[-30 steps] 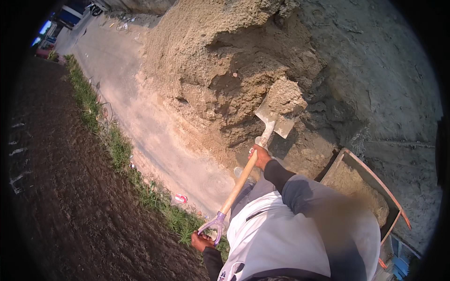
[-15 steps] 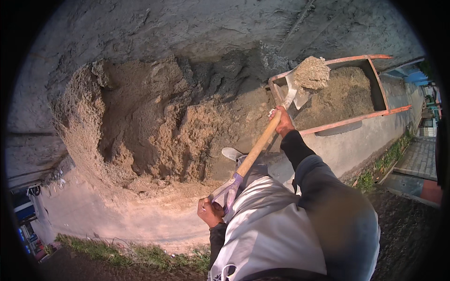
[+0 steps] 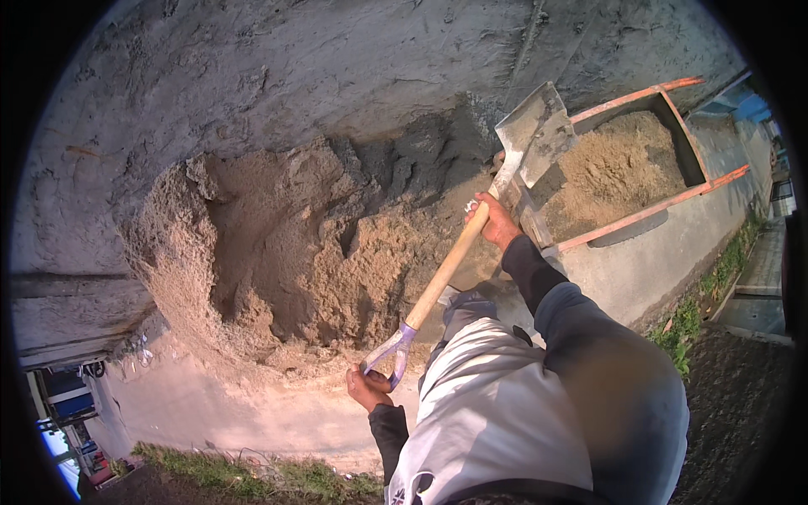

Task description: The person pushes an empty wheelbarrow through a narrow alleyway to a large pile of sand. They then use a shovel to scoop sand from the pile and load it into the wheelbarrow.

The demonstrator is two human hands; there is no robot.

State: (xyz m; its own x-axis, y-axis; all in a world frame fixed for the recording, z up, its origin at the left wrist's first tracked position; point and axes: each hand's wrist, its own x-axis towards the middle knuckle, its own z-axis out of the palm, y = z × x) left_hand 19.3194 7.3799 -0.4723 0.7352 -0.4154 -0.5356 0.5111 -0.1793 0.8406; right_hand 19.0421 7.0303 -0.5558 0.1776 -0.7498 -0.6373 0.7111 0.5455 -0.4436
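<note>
Both my hands grip one shovel point(image 3: 452, 268) with a wooden shaft. My left hand point(image 3: 368, 389) is closed round its purple D-shaped handle at the lower end. Higher up, my right hand point(image 3: 498, 223) wraps the shaft just below the metal neck. The shovel's blade point(image 3: 539, 133) is bare apart from smears and sits over the near left corner of a red-edged wheelbarrow point(image 3: 619, 223). Inside the wheelbarrow lies a heap of brown sand point(image 3: 631, 160). A large mound of damp sand point(image 3: 278, 244) spreads to the left of the shovel.
A rough grey plastered wall point(image 3: 337, 67) rises behind the mound. Pale concrete paving point(image 3: 202, 396) runs along the near side, edged by a strip of grass point(image 3: 252, 480). More green plants point(image 3: 677, 332) and dark soil point(image 3: 724, 396) lie at the right.
The lump of sand on the shovel blade has gone into the wheelbarrow, where the heap is higher. The blade has swung up and is now bare. Both hands keep their grip.
</note>
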